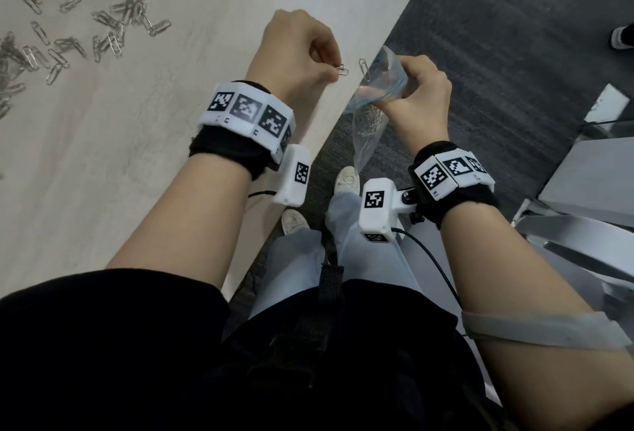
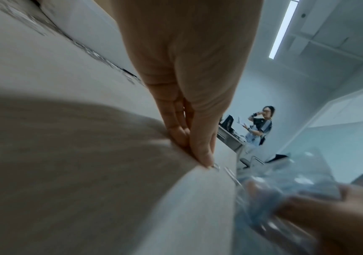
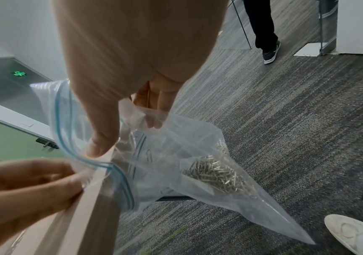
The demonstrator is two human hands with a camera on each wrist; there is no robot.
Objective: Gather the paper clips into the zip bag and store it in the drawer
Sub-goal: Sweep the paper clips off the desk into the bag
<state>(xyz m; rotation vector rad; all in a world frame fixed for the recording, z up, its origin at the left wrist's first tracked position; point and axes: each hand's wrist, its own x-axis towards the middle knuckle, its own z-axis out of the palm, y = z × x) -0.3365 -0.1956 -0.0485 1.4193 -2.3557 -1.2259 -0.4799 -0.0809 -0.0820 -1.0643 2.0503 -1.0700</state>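
Left hand: fingers curled, pinching one clip near worktop edge.
Right hand: gripping zip bag mouth, held open beside edge.
Done: heap of clips inside bag.
Left: many paper clips scattered; sealing; drawer not visible.

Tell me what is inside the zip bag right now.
The zip bag, held by the right hand beside the table edge, holds a heap of silver paper clips gathered low in it. Clips deeper in the heap are covered, so no count is possible.

grey carpet, bystander's dark shoe
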